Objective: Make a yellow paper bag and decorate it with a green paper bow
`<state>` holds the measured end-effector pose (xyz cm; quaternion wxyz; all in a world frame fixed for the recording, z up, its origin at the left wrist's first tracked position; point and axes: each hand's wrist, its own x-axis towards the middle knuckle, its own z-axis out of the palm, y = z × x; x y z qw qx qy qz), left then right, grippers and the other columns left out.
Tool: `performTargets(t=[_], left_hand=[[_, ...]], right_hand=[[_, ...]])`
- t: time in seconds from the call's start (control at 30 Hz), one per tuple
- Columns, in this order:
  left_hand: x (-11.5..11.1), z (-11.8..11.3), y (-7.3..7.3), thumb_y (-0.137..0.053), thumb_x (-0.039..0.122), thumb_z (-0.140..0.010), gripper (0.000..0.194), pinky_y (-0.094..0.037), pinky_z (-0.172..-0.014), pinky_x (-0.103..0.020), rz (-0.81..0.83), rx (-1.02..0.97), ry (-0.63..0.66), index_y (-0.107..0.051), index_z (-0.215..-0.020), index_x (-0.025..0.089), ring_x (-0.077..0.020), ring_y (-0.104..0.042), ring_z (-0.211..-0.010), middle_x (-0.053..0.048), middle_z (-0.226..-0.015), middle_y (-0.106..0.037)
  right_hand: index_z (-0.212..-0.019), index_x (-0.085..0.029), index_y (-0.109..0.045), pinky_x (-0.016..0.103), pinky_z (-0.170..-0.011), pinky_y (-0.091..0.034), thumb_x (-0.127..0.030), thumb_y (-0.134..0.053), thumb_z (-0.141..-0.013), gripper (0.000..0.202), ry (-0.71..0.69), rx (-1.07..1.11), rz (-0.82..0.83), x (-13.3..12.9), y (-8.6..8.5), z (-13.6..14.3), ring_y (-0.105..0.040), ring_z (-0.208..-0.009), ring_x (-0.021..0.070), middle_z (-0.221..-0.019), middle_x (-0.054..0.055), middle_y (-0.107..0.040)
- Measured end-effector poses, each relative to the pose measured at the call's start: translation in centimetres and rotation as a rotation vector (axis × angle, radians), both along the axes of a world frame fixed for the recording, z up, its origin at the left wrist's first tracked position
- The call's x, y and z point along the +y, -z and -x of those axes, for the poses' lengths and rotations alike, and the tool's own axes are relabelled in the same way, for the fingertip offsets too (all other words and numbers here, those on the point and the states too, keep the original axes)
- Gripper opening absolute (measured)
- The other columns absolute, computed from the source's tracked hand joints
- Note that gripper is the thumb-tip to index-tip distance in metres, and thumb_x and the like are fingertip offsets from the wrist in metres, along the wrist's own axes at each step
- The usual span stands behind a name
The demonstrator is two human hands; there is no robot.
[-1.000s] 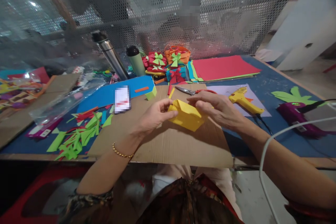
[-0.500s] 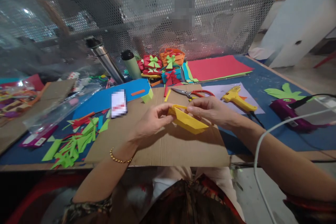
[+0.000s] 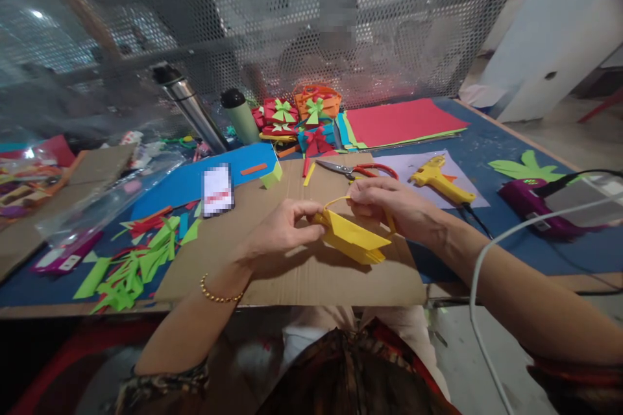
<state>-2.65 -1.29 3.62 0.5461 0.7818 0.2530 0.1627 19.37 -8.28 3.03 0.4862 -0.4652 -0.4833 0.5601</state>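
Note:
My left hand (image 3: 287,227) pinches the left end of a folded yellow paper bag (image 3: 353,237), held tilted above a cardboard sheet (image 3: 287,279). Fingers of my right hand (image 3: 382,201) are closed on a thin yellow paper strip (image 3: 335,201). The strip arches from the bag's left end up to those fingertips, and its other end hangs below my right hand. Just beyond the hands lie red-handled scissors (image 3: 357,170), a yellow glue gun (image 3: 440,180) on a lilac sheet, and small red and yellow strips (image 3: 309,174).
Finished small paper bags with bows (image 3: 296,113) stand at the back beside stacked coloured sheets (image 3: 403,123). Two bottles (image 3: 241,115) stand left of them. Green paper scraps (image 3: 141,266) and a phone (image 3: 217,189) lie left. A white cable (image 3: 479,298) crosses near my right forearm.
My right hand has moved up from the bag, lifting the yellow strip into an arch. The bag has dropped slightly, and my left hand still grips its end.

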Motion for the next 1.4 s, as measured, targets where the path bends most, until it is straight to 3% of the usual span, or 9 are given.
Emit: performTargets(t=[0.13,0.33,0.43,0.5,0.57,0.73,0.93,1.17,1.4], left_hand=[[0.5,0.1,0.4,-0.068,0.02,-0.082,0.012,-0.047,-0.079,-0.032,0.038,-0.005,0.033,-0.077,-0.089,0.018,-0.0205,-0.061,-0.087,-0.003,-0.089,-0.072],[0.4,0.0,0.7,-0.07,0.022,-0.084,0.017,-0.05,-0.082,-0.032,0.123,-0.062,0.007,-0.078,-0.099,0.016,-0.0199,-0.064,-0.092,-0.006,-0.099,-0.076],[0.3,-0.3,0.7,-0.074,0.027,-0.084,0.021,-0.051,-0.086,-0.033,0.221,-0.128,-0.045,-0.077,-0.103,0.016,-0.0197,-0.066,-0.093,-0.007,-0.099,-0.076],[0.3,-0.5,0.9,-0.077,0.03,-0.083,0.023,-0.052,-0.086,-0.033,0.263,-0.152,-0.098,-0.077,-0.1,0.016,-0.0193,-0.066,-0.092,-0.007,-0.097,-0.075],[0.5,-0.8,1.0,-0.08,0.033,-0.08,0.023,-0.052,-0.084,-0.032,0.259,-0.151,-0.144,-0.076,-0.094,0.015,-0.0182,-0.066,-0.088,-0.006,-0.094,-0.075],[1.1,-1.0,1.4,-0.082,0.036,-0.077,0.028,-0.052,-0.081,-0.032,0.289,-0.188,-0.177,-0.074,-0.093,0.015,-0.0172,-0.066,-0.085,-0.006,-0.093,-0.074],[1.0,-1.2,1.4,-0.081,0.024,-0.074,0.036,-0.053,-0.091,-0.033,0.302,-0.201,-0.197,-0.068,-0.106,0.014,-0.0186,-0.069,-0.096,-0.008,-0.104,-0.074],[0.1,-1.5,1.7,-0.073,0.017,-0.077,0.061,-0.049,-0.077,-0.028,0.194,-0.218,-0.288,-0.051,-0.133,0.025,-0.0143,-0.064,-0.085,0.001,-0.098,-0.066],[0.1,-0.9,1.7,-0.064,0.018,-0.089,0.022,-0.046,-0.079,-0.029,-0.143,-0.144,-0.19,-0.064,-0.11,0.025,-0.0158,-0.058,-0.09,-0.001,-0.102,-0.064]], right_hand=[[-0.065,-0.021,-0.055,0.024,-0.046,-0.021,-0.039,-0.083,-0.069,0.033,-0.016,0.06,0.057,0.1,-0.1,-0.3,-0.033,-0.051,0.0089,-0.056,-0.007,-0.041],[-0.079,-0.02,-0.06,0.024,-0.042,-0.014,-0.056,-0.078,-0.082,0.04,-0.087,0.001,0.038,0.2,0.5,-0.6,-0.021,-0.046,0.0076,-0.052,-0.011,-0.033],[-0.085,-0.02,-0.064,0.024,-0.047,-0.032,-0.06,-0.071,-0.088,0.041,0.005,-0.262,-0.176,0.5,0.8,-0.9,-0.04,-0.052,0.011,-0.061,-0.005,-0.05],[-0.095,-0.02,-0.069,0.03,-0.061,-0.046,-0.056,-0.067,-0.093,0.036,0.174,-0.522,-0.426,0.7,0.8,-1.2,-0.057,-0.069,0.017,-0.08,0.004,-0.066],[-0.101,-0.021,-0.072,0.035,-0.076,-0.052,-0.05,-0.061,-0.099,0.03,0.299,-0.716,-0.624,0.7,0.7,-1.5,-0.064,-0.085,0.0218,-0.095,0.009,-0.072],[-0.116,-0.022,-0.072,0.043,-0.085,-0.055,-0.045,-0.064,-0.1,0.029,0.13,-0.923,-0.773,0.5,1.2,-1.8,-0.068,-0.095,0.0282,-0.104,0.012,-0.074],[-0.129,-0.018,-0.066,0.039,-0.08,-0.054,-0.025,-0.058,-0.099,0.031,0.144,-0.98,-0.781,0.6,2.1,-1.3,-0.067,-0.089,0.0255,-0.104,0.012,-0.073],[-0.129,-0.018,-0.067,0.031,-0.068,-0.05,-0.023,-0.061,-0.091,0.038,0.113,-0.888,-0.664,0.8,2.1,-1.3,-0.061,-0.076,0.0189,-0.094,0.006,-0.07],[-0.125,-0.018,-0.07,0.03,-0.069,-0.051,-0.022,-0.064,-0.084,0.042,0.117,-0.82,-0.566,1.2,2.4,-1.6,-0.062,-0.078,0.0186,-0.089,0.004,-0.07]])
